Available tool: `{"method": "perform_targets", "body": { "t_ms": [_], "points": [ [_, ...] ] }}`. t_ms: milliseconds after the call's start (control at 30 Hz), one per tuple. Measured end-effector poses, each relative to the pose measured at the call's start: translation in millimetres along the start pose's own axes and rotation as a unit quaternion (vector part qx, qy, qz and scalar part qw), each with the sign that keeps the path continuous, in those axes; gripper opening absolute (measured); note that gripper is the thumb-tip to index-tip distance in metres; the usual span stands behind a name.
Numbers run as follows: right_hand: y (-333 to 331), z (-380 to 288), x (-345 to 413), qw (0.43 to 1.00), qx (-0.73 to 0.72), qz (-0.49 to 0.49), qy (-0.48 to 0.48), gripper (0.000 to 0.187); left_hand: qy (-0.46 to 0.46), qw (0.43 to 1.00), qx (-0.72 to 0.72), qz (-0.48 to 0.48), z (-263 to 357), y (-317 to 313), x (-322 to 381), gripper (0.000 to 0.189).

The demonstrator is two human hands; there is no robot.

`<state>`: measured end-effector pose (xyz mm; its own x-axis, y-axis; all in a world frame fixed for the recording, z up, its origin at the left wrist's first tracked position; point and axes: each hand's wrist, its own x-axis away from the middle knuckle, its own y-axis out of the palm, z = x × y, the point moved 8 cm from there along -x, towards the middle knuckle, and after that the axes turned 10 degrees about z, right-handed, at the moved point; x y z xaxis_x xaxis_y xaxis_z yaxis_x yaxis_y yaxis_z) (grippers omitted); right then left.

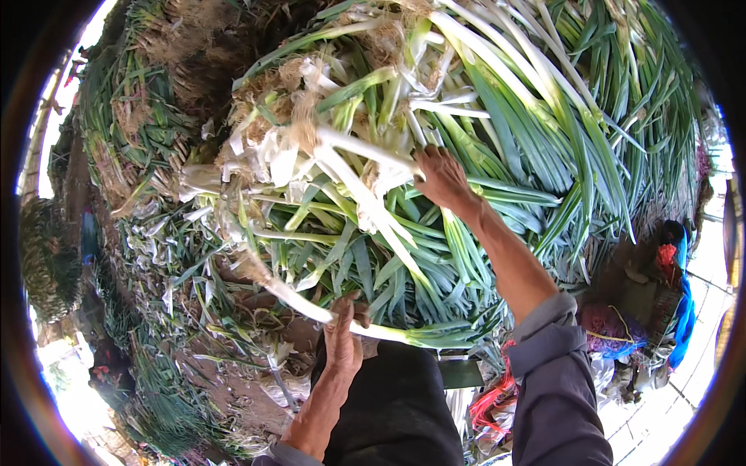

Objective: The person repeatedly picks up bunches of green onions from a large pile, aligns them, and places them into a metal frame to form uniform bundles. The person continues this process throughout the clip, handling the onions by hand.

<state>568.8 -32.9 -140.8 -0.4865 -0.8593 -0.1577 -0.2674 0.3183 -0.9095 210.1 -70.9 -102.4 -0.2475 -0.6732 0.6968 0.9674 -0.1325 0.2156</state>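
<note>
My left hand (344, 335) is closed around the white stem of a long green onion (297, 300). Its roots point up and left, and its green leaves (449, 336) trail to the right across my lap. Farther up, my right hand (443, 175) grips the white stem of a second green onion (367, 147), whose blurred root end (304, 122) points left. Both stems lie over a large heap of green onions (361, 262) with leaves and loose white skins. The right hand's fingertips are partly hidden against the heap.
Bundled green onions (134, 116) stack at the left. More long onions (635, 87) lie at the upper right. Peeled scraps (180, 268) cover the ground at left. Red plastic twine (495, 402) and a blue strap (682, 326) are at lower right. My dark trousers (390, 408) show below.
</note>
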Motion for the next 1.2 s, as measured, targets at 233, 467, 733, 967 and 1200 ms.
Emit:
{"method": "perform_targets", "body": {
  "t_ms": [233, 467, 733, 967, 1200],
  "points": [
    [-55, -83, 78, 0.99, -0.064, 0.113, -0.046, 0.017, -0.013, 0.999, -0.052, -0.01, 15, 12, -9, 0.07],
    [-103, -179, 122, 0.994, -0.093, 0.058, -0.019, 0.068, 0.023, 0.998, 0.004, -0.063, 73, 32, 15, 0.063],
    [-169, -299, 109, 0.976, -0.154, 0.147, -0.034, 0.062, 0.083, 0.994, 0.016, -0.073, 195, 24, 48, 0.063],
    [-182, -355, 103, 0.912, -0.402, 0.063, 0.042, 0.055, 0.079, 0.966, 0.058, -0.239, 304, -1, 66, 0.046],
    [-191, -420, 105, 0.897, -0.429, 0.046, 0.091, 0.05, -0.043, 0.964, 0.095, -0.244, 354, -42, 65, 0.055]
  ]
}}
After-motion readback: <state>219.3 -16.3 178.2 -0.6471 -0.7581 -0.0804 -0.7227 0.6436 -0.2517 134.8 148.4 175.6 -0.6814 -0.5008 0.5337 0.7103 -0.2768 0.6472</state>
